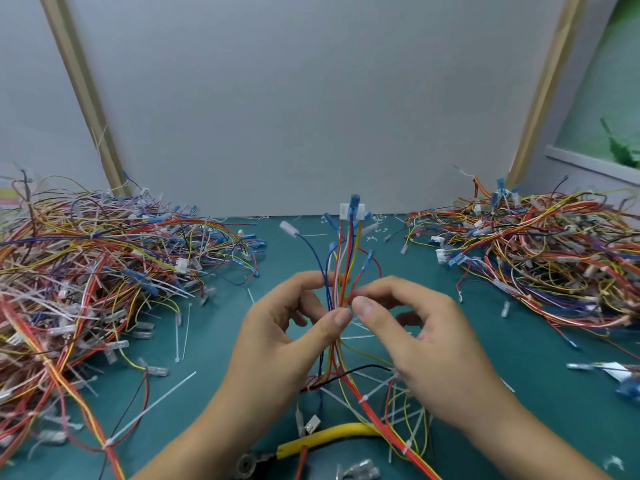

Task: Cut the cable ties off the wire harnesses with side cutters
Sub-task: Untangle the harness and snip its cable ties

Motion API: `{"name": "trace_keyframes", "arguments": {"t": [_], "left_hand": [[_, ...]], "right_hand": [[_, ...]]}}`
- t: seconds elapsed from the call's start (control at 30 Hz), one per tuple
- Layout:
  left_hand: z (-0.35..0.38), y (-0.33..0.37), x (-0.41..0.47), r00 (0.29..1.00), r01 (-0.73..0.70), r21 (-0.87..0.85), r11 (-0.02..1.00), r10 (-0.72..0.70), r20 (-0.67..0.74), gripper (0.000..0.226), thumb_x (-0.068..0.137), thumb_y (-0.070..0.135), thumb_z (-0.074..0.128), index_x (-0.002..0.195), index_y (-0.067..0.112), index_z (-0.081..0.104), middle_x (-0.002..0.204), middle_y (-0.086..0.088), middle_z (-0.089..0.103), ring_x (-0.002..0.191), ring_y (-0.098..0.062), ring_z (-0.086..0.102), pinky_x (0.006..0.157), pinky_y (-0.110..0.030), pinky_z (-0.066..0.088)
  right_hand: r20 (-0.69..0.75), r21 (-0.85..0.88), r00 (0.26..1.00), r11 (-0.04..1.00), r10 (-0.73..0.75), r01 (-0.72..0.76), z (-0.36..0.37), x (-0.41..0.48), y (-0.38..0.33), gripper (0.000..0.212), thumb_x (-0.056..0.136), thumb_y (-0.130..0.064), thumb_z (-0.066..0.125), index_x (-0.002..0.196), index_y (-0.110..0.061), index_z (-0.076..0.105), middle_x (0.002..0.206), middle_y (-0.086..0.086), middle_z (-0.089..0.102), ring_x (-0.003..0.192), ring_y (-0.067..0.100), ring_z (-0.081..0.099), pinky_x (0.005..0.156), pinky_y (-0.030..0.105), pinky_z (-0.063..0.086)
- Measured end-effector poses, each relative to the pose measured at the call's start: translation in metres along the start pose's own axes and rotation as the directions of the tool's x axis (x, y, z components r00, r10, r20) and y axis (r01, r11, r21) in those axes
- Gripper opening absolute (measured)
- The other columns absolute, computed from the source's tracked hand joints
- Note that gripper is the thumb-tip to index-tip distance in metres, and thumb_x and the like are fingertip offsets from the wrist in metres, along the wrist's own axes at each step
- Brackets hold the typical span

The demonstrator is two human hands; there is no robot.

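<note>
A wire harness (346, 258) of red, blue, yellow and white wires stands upright between my hands, its white and blue connectors at the top. My left hand (294, 330) pinches the bundle between thumb and forefinger. My right hand (408, 327) pinches the same spot from the right, thumb tip against the wires. Whether a cable tie sits under the fingertips is hidden. The side cutters (311, 445), with yellow handles, lie on the green mat (221, 341) near the front edge, below my hands. A white cable tie (364, 398) still wraps the harness's lower red wires.
A large heap of harnesses (86, 271) fills the left of the mat and another heap (540, 258) the right. Several loose white cable ties (183, 337) and cut scraps lie scattered on the mat. A grey panel (311, 98) stands behind.
</note>
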State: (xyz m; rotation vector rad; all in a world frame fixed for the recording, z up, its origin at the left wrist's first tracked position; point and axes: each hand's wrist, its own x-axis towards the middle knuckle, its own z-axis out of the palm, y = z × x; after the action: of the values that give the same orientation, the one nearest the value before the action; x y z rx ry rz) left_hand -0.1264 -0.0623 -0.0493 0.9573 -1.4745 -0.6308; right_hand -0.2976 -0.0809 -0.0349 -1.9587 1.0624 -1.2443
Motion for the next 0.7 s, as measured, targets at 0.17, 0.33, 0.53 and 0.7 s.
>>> {"name": "trace_keyframes", "arguments": {"t": [0.17, 0.33, 0.53, 0.7], "left_hand": [[0.0011, -0.0013, -0.0014, 0.999, -0.048, 0.089, 0.995, 0.047, 0.019, 0.032, 0.081, 0.042, 0.069, 0.112, 0.041, 0.065, 0.065, 0.015, 0.048, 0.068, -0.004, 0.046, 0.071, -0.023, 0.036], [0.0007, -0.0008, -0.0017, 0.999, -0.053, 0.089, 0.995, 0.051, 0.017, 0.032, 0.083, 0.033, 0.072, 0.113, 0.042, 0.065, 0.065, 0.013, 0.047, 0.067, -0.004, 0.046, 0.07, -0.02, 0.036], [-0.0007, -0.0008, -0.0026, 0.999, -0.051, 0.12, 0.992, 0.049, 0.013, 0.035, 0.083, 0.03, 0.071, 0.115, 0.044, 0.066, 0.065, 0.011, 0.05, 0.067, -0.005, 0.048, 0.069, -0.019, 0.038], [-0.0019, -0.0009, 0.005, 0.99, 0.135, -0.199, 0.971, -0.141, -0.013, 0.033, 0.078, 0.022, 0.08, 0.109, 0.029, 0.072, 0.068, 0.006, 0.06, 0.065, -0.008, 0.056, 0.062, -0.018, 0.047]], "right_hand": [[0.059, 0.088, 0.998, 0.995, 0.031, -0.036, 0.0016, 0.0, -0.0022, 0.013, 0.094, -0.027, 0.064, 0.084, -0.03, 0.072, 0.086, -0.013, 0.073, 0.09, 0.01, 0.066, 0.082, 0.041, 0.053], [0.069, 0.133, 0.997, 0.991, 0.027, -0.036, 0.0026, 0.0011, -0.0036, 0.015, 0.091, -0.033, 0.062, 0.084, -0.027, 0.073, 0.086, -0.009, 0.074, 0.087, 0.011, 0.068, 0.081, 0.051, 0.053], [0.084, 0.171, 0.995, 0.983, 0.045, -0.059, 0.0026, 0.0016, -0.0015, 0.014, 0.092, -0.029, 0.062, 0.084, -0.027, 0.073, 0.085, -0.008, 0.074, 0.085, 0.009, 0.068, 0.084, 0.047, 0.054], [0.081, 0.147, 0.994, 0.986, 0.067, -0.078, 0.0009, 0.0024, 0.002, 0.016, 0.094, -0.021, 0.065, 0.089, -0.033, 0.074, 0.089, -0.013, 0.074, 0.088, 0.005, 0.067, 0.078, 0.027, 0.052]]}}
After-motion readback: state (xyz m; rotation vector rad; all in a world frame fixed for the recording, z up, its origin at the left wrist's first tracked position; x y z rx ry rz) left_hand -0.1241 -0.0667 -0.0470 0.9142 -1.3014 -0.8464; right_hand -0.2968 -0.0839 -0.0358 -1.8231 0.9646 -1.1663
